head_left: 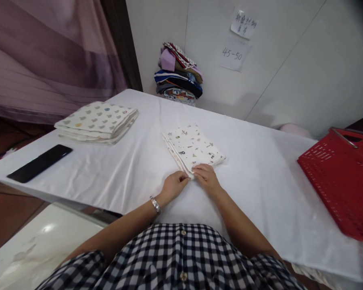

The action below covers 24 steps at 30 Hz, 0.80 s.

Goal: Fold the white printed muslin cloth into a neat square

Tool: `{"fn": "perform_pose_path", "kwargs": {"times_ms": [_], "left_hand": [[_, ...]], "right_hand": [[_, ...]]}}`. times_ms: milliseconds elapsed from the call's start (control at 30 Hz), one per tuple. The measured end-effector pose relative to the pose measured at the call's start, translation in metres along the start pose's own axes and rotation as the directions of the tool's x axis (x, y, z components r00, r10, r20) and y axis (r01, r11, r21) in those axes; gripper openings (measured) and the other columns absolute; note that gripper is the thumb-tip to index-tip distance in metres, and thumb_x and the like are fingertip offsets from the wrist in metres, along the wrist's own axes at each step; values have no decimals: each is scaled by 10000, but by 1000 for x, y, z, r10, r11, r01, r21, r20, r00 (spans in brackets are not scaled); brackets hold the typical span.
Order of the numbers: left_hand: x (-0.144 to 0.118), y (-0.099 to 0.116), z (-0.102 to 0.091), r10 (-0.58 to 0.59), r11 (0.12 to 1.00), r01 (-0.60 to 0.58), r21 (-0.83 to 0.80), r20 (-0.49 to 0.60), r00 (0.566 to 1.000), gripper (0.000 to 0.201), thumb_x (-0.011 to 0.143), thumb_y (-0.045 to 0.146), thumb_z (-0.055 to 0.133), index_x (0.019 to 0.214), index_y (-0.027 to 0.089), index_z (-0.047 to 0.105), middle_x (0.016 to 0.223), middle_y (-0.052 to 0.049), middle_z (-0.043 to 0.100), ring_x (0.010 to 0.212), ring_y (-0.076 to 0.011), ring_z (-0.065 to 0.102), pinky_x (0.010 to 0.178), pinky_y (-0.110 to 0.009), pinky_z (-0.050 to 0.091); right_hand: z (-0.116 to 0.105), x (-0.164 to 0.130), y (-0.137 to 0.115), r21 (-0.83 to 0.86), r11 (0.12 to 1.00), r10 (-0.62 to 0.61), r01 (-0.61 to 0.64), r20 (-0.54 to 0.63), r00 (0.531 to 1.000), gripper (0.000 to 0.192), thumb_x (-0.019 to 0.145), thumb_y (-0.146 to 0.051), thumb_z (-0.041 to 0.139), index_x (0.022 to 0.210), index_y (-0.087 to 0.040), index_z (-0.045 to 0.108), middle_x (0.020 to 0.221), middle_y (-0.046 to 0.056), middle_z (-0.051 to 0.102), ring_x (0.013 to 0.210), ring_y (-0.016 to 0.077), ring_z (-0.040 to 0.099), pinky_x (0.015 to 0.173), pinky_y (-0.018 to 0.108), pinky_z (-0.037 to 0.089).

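Observation:
A small folded white cloth with tiny printed figures (192,147) lies on the white-covered table (115,173) just ahead of me. My left hand (173,186) pinches the cloth's near corner with its fingertips. My right hand (207,177) rests beside it, fingers curled on the same near edge. The two hands almost touch. A silver bracelet circles my left wrist.
A larger folded cloth with coloured shapes (97,121) lies at the far left, a black phone (40,162) nearer the left edge. A red plastic basket (342,182) sits at the right. A pile of folded fabrics (179,75) stands against the wall.

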<state>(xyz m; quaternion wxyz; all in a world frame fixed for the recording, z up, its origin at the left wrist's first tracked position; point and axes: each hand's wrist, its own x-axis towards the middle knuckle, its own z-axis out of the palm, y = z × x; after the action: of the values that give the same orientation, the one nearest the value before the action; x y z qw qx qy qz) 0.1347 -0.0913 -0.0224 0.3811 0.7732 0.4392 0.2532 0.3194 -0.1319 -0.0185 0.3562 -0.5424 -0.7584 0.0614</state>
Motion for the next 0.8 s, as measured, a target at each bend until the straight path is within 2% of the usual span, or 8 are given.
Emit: {"fn": "perform_pose_path", "kwargs": {"times_ms": [167,467,800], "left_hand": [[0,-1,0,-1,1000,1,-10,-7,1000,157,804,322,568,771,193,652,745,12,648,696,-128,574,664,-252,425],[-2,-1,-1,-18,999,18,-30,8,1000,139,796,294,572,797,198,672,764,11,661,710,-129,585,675,-249,436],[-2,-3,1,31,999,-31,9,-16,999,119,794,243,566,810,199,676,780,8,663,722,-127,582,684,-247,428]], "right_hand": [[0,-3,0,-57,992,-107,110,45,993,202,918,-271,514,1031,-235,678,1059,53,664,1011,190,558,877,370,356],[2,-2,-4,-102,991,-76,83,75,994,183,894,-264,564,1041,-224,666,1052,52,661,1016,197,546,866,374,343],[12,-4,-7,-54,998,12,-17,-81,997,198,931,-252,489,950,-232,685,970,35,680,960,185,560,868,371,359]]}}
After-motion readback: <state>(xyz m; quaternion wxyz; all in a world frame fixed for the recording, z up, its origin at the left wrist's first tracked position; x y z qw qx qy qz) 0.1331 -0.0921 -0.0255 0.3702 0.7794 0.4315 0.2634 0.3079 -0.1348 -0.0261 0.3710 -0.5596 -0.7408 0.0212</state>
